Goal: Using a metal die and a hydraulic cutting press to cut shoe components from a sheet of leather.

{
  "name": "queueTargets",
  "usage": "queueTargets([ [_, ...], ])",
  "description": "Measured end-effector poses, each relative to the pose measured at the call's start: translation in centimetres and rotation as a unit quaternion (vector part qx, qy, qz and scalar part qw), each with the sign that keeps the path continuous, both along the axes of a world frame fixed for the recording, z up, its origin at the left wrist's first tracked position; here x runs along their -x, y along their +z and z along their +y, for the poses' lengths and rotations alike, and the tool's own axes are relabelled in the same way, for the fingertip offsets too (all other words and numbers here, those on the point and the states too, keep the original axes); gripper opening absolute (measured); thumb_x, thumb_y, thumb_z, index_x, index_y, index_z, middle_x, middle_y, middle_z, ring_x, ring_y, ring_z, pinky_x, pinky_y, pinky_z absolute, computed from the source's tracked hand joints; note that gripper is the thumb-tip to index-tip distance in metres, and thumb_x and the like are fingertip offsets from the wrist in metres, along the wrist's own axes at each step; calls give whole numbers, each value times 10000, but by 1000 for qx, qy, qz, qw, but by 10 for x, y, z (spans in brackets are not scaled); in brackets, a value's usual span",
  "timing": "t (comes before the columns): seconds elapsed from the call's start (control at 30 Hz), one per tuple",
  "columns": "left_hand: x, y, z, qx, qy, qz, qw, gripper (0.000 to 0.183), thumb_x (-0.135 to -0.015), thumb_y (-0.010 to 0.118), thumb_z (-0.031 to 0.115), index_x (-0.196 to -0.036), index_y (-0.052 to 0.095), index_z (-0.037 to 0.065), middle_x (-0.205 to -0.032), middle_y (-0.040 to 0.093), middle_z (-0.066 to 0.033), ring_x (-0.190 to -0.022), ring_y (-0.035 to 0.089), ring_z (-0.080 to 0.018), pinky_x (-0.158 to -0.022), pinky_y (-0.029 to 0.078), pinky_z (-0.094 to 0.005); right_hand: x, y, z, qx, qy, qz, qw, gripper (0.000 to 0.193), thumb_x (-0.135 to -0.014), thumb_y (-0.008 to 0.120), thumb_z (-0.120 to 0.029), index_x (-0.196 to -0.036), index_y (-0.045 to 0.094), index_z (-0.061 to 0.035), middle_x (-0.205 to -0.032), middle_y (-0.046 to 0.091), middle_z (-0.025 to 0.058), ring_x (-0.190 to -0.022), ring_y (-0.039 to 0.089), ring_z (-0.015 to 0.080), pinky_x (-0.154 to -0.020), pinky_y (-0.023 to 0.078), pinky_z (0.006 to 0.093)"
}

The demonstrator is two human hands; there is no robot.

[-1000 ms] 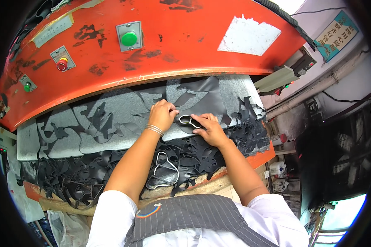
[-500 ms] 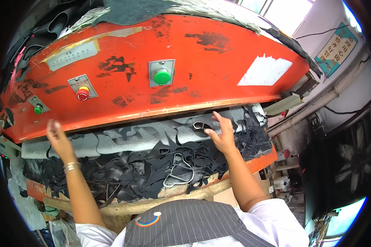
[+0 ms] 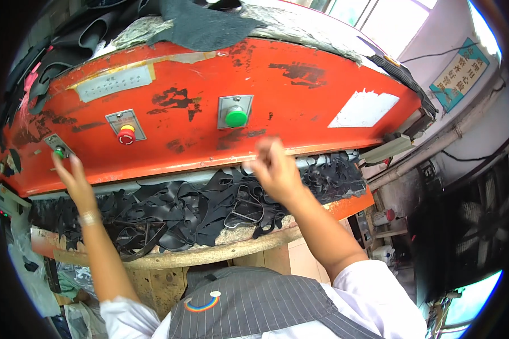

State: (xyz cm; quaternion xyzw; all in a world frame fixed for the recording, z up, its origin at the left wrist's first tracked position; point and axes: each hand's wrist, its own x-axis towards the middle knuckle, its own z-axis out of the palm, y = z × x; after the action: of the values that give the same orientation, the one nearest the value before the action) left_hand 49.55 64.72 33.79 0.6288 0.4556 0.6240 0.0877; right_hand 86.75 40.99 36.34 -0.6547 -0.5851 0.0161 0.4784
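My left hand point(image 3: 77, 182) is open, its fingers apart, just below the small green button point(image 3: 59, 152) on the red machine head point(image 3: 198, 138). It holds nothing I can see; whether a fingertip touches the button I cannot tell. My right hand point(image 3: 277, 172), blurred, is raised in front of the head's lower edge, thumb away from the bent fingers, nothing visible in it. Up and left of it is a large green button point(image 3: 236, 117). Below both hands lie tangled black sheet offcuts point(image 3: 181, 206). A metal-outlined cutting die point(image 3: 244, 213) rests among them.
A red stop button point(image 3: 126, 135) sits between the green ones. The table's worn front edge point(image 3: 209, 254) runs close before me. Black sheet material point(image 3: 203, 25) drapes over the machine's top. A dark fan point(image 3: 481, 220) stands at the right, below a wall sign point(image 3: 460, 75).
My right hand has moved left and up, away from a small die no longer in view. My left hand has shifted slightly. Less of the grey sheet shows below the red head.
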Motion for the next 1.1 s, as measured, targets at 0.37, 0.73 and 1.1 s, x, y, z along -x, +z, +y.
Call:
queueTargets([
  [0.37, -107, -80, -242, 157, -284, 345, 881, 197, -781, 691, 231, -858, 711, 51, -833, 648, -110, -818, 602, -321, -701, 487, -402, 14, -111, -130, 273, -4, -222, 936, 526, -560, 855, -257, -984, 604, -70, -955, 551, 86, -990, 536, 281, -842, 450, 392],
  [0.73, -122, -84, -212, 157, -306, 360, 867, 137, -703, 738, 212, -761, 703, 93, -728, 626, -50, -657, 571, -268, -608, 463, -380, -128, -75, 0, 170, -87, -111, 975, 663, -783, 742, -420, -1266, 532, -18, -1144, 577, 203, -1093, 547, 379, -894, 477, 413],
  [1.1, -104, -117, -197, 228, -284, 395, 843, 167, -710, 802, 234, -714, 689, 110, -710, 607, -34, -690, 572, -236, -601, 454, -371, -187, -134, 31, 35, 14, -141, 989, 451, -755, 771, -209, -1112, 547, -47, -996, 548, 137, -860, 597, 311, -679, 525, 389],
])
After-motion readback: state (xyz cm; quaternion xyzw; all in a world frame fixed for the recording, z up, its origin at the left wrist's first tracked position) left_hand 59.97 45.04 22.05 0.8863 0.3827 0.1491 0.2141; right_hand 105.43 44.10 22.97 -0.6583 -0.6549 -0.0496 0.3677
